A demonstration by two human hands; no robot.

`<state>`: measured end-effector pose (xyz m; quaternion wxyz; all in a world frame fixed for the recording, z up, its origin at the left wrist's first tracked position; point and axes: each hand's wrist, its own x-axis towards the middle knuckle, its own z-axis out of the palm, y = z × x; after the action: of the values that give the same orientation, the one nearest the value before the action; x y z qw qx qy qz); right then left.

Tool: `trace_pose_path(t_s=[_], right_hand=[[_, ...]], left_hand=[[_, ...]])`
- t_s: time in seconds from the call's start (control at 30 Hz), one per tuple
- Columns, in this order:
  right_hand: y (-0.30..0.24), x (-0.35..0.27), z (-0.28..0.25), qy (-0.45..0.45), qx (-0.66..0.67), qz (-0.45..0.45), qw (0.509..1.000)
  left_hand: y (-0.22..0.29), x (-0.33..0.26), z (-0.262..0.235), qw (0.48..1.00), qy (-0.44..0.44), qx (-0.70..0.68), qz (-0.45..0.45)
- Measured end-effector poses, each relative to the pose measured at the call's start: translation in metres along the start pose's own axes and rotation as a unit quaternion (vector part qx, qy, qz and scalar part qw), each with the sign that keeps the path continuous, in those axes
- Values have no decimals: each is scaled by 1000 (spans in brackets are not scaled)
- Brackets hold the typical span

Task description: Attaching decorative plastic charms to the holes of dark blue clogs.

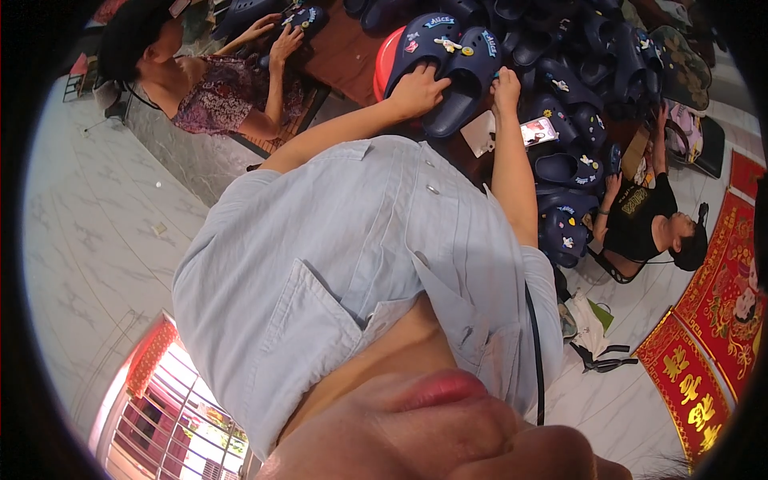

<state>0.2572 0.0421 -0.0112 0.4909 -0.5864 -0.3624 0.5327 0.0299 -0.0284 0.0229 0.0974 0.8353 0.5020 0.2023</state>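
A pair of navy clogs with colourful charms on their uppers lies in front of me, partly over a red round thing (388,62). My left hand (420,90) grips the left clog (422,34) at its foot opening, with some fingertips hidden inside. Beside the right clog (460,102), my right hand (506,90) is closed in a pinch at the shoe's outer edge. A small blue-green piece shows at those fingertips; its exact kind is too small to make out.
Many navy clogs (560,168) are heaped along the right and far side. A phone (538,131) and a white card (479,134) lie near my right forearm. One co-worker (232,96) handles a clog at the left; another person (648,212) sits at the right.
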Motion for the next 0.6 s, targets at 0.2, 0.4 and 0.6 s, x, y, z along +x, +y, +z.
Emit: trace_pose_path(t_s=[0.2, 0.4, 0.6], right_hand=[[8, 2, -1, 52, -179, -143, 972], [-1, -14, 9, 104, -198, -174, 959], [-35, -58, 22, 65, -186, -187, 962]], left_hand=[[2, 2, -2, 1000, 18, 8, 13], [3, -1, -6, 1000, 6, 3, 1], [0, -3, -2, 1000, 7, 11, 0]])
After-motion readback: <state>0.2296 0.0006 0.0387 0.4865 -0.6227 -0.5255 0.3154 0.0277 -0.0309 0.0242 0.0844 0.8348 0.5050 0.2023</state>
